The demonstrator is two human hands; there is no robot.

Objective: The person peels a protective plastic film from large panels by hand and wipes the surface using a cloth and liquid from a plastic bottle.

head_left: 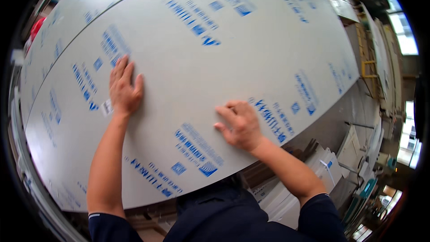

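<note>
A large pale grey panel (179, 80) with blue printing lies flat in front of me and fills most of the view. My left hand (125, 87) rests on it with fingers stretched out, beside a small white label (107, 107). Farther right and nearer to me, my right hand (239, 124) touches the same panel, its fingers apart and slightly bent. Neither hand holds anything. Along the left runs a dark seam, and beyond it lies a second printed panel (49, 40).
Beneath the panel's right edge are white boards or boxes (329, 168) and other stacked pieces. A yellow frame (369, 68) stands at the right, next to tall upright sheets (378, 40). Metal rails (27, 166) run along the left. Something red (37, 28) shows at the far left.
</note>
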